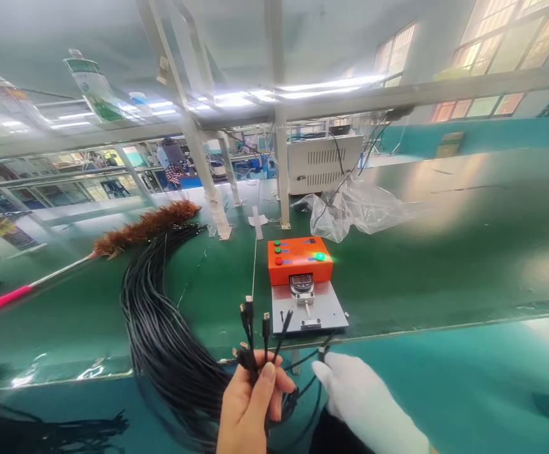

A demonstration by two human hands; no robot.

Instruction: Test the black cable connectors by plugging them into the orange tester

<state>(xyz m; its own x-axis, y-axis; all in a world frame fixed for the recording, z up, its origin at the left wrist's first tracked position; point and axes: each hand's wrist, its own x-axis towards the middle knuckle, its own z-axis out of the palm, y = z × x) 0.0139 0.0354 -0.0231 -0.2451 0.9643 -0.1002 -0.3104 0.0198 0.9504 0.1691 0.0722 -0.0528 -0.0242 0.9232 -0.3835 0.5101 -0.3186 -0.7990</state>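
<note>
My bare left hand (250,403) is closed round several black cables, their plug ends (265,325) fanned upward above the fingers. To its right my right hand (357,391), in a white glove, pinches one black cable near its connector (322,354), just below the table's front edge. Beyond the hands, an orange box (300,270) with green and red buttons and a lit green light stands behind a metal plate (310,315) that carries a small digital gauge (301,284). A thick bundle of black cables (161,334) runs over the table edge at the left.
A brown feather duster (146,226) with a pink handle lies at the left of the green table (421,265). Clear plastic film (360,208) lies in front of a grey metal case (322,165). White shelf posts (282,157) rise behind; a person (173,162) is far off.
</note>
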